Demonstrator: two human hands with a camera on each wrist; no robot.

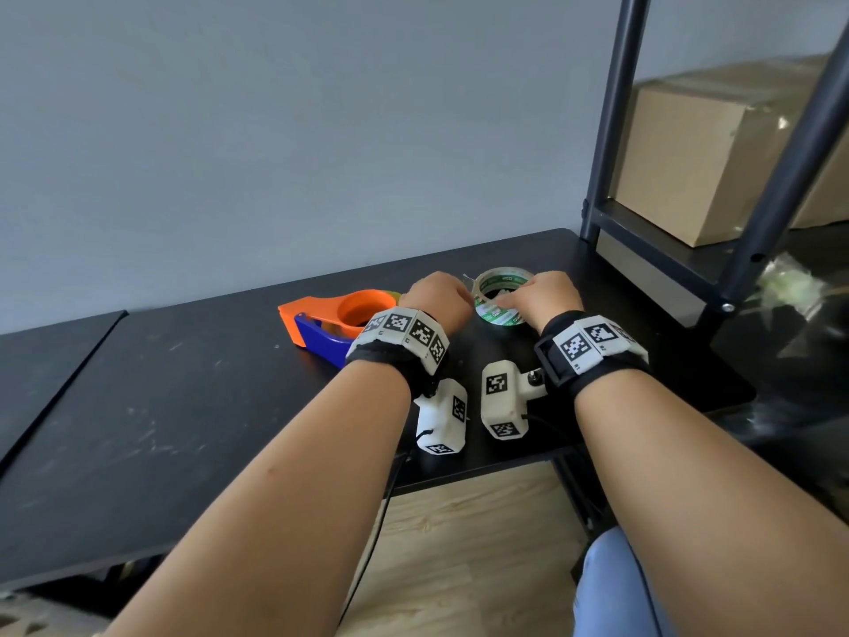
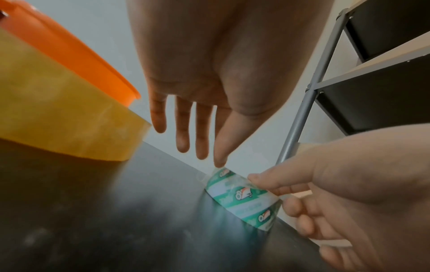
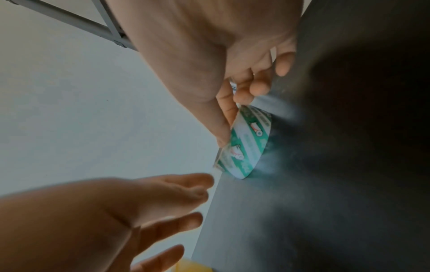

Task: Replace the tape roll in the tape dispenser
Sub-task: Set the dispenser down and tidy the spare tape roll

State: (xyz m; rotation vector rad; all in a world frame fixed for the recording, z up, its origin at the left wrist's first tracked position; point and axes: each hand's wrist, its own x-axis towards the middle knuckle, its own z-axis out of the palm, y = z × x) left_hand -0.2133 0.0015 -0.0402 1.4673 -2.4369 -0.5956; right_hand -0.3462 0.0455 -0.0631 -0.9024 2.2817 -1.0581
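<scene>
We see our left hand (image 2: 209,73) with fingers straight, its thumb tip touching the top edge of the green-and-white tape roll (image 2: 244,198) on the dark table (image 2: 116,220), while our right hand (image 2: 349,193) pinches the roll's other side; an orange dispenser (image 2: 76,53) holding yellowish tape (image 2: 58,119) sits left

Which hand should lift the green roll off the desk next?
Right, probably. The right hand already pinches the green tape roll on the black desk. The left hand is open, one fingertip at the roll's top edge, nearer the orange dispenser.
</scene>
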